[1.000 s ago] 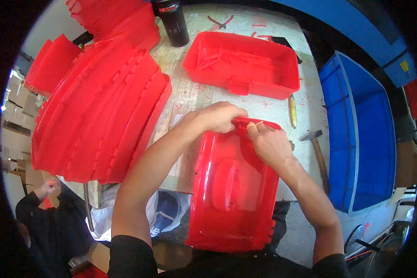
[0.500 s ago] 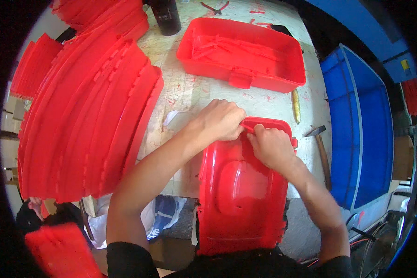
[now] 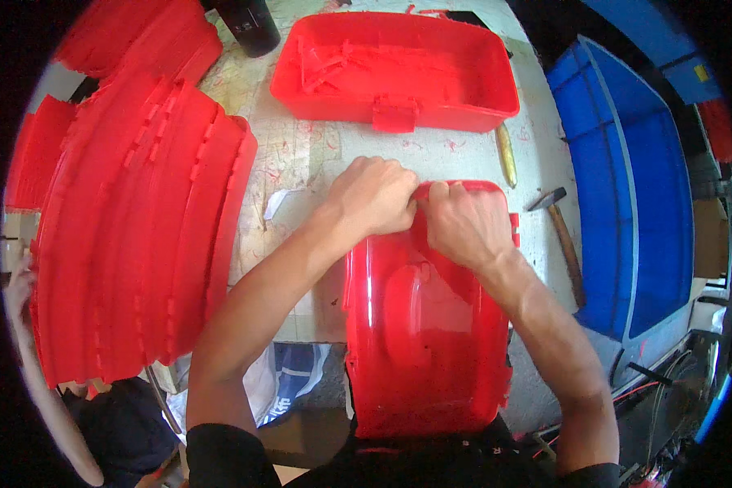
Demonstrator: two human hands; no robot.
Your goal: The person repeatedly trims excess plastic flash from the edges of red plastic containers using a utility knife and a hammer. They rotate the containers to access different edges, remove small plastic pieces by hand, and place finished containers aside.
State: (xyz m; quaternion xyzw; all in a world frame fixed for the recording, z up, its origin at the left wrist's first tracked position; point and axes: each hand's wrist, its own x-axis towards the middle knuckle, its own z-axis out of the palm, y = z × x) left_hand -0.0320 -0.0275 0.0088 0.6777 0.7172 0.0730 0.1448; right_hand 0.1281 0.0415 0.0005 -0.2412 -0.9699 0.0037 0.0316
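A glossy red plastic lid [image 3: 455, 325] with a raised oval in its middle lies lengthwise before me, its near end close to my body. My left hand [image 3: 374, 195] is closed at its far edge, left of the middle. Beside it, nearly touching, my right hand [image 3: 468, 224] is closed with its fingers curled over the same far rim. My fingers hide exactly what is pinched between the hands. Just beyond stands an open red box [image 3: 443, 115] with a front latch and thin red plastic strips [image 3: 325, 73] inside.
Tall nested stacks of red plastic shells [image 3: 146, 236] fill the left side. At right are a hammer [image 3: 565, 252], a yellowish rod [image 3: 506, 154] and a blue crate [image 3: 602, 203]. A black cylinder [image 3: 248, 24] stands far left. Another person's arm [image 3: 45, 382] shows at the left edge.
My right hand has turned over the far rim, and the red strip seen between my hands is now hidden. The view has shifted. Another person's arm has appeared at left; a red piece there has gone.
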